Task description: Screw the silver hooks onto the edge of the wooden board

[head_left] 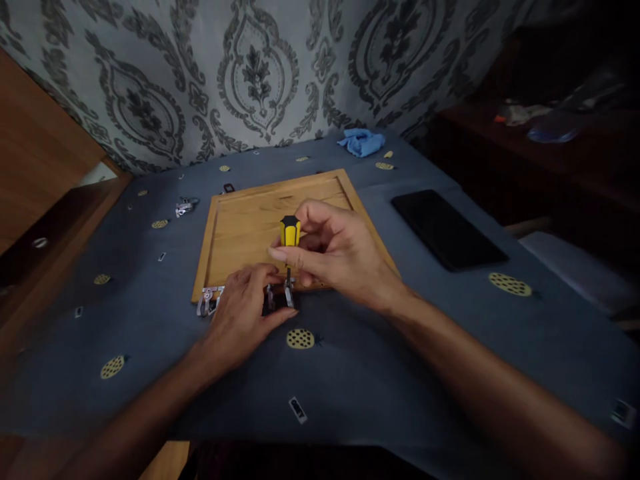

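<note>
My right hand (330,250) is closed around the yellow and black handle of a screwdriver (290,232), which stands nearly upright. Its shaft points down at a metal cabinet hinge (289,293) on the near edge of a framed wooden panel (250,233). On that same edge, my left hand (243,303) has thumb and fingers around the hinge, steadying it against the wood. The left hand hides part of the hinge, and the screwdriver's tip is too small to make out. Another metal hinge (207,301) sits at the panel's near left corner, just left of my left hand.
A loose metal hinge (185,207) lies left of the panel on the blue pineapple-print cloth (150,387). A black phone or tablet (447,228) rests to the right. At the back is a crumpled blue cloth (363,142), in front of a patterned curtain (260,73).
</note>
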### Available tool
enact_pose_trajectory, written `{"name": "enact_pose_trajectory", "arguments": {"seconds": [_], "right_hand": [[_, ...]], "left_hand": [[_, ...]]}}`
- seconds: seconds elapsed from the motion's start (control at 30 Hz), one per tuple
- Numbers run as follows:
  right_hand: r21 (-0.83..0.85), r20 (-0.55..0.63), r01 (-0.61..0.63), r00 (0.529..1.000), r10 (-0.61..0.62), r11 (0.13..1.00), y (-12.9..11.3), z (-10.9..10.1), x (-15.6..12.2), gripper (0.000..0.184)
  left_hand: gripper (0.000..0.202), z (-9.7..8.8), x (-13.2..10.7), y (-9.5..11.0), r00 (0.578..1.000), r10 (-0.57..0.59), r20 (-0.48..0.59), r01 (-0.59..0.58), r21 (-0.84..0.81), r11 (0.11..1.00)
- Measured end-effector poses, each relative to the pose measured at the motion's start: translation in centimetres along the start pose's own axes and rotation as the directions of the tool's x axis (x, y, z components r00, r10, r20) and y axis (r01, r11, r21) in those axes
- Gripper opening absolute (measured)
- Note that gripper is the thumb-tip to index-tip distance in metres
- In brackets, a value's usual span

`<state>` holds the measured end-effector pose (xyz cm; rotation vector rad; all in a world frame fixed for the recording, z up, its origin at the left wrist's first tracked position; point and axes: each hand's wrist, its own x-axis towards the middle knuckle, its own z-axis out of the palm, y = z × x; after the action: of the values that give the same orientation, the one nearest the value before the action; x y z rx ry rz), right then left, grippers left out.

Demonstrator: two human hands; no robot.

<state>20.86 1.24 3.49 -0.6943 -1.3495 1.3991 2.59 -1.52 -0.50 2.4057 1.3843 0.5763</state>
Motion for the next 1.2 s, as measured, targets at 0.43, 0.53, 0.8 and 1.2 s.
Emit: {"name": "enact_pose_trajectory", "arguments": {"seconds": [0.43, 0.53, 0.8, 1.2], "right_hand": [[0.018, 0.077, -0.010, 0.997, 0.009, 1.000, -0.1, 0.0, -0.1, 0.040], [-0.007, 0.036, 0.028, 0.999, -0.027, 1.000, 0.0, -0.1, 0.1, 0.044], [-0.058, 0.180, 0.078, 0.981, -0.067, 0.995, -0.2, -0.6, 0.0, 0.032], [-0.221, -0.218, 0.269, 0.923, -0.316, 0.937, -0.5, -0.4, 0.1, 0.045]], "left_hand": [[0.046, 0.1, 0.1, -0.1, 1.000, -0.016, -0.023, 0.016, 0.010, 1.000], [0.047, 0.2, 0.0, -0.2, 1.000, 0.000, -0.028, 0.000, 0.003, 1.000], [0.046, 0.2, 0.0, -0.2, 1.000, -0.010, -0.026, 0.010, -0.012, 1.000], [0.050, 0.1, 0.0, 0.0, 1.000, -0.014, -0.023, 0.014, -0.018, 1.000]]}}
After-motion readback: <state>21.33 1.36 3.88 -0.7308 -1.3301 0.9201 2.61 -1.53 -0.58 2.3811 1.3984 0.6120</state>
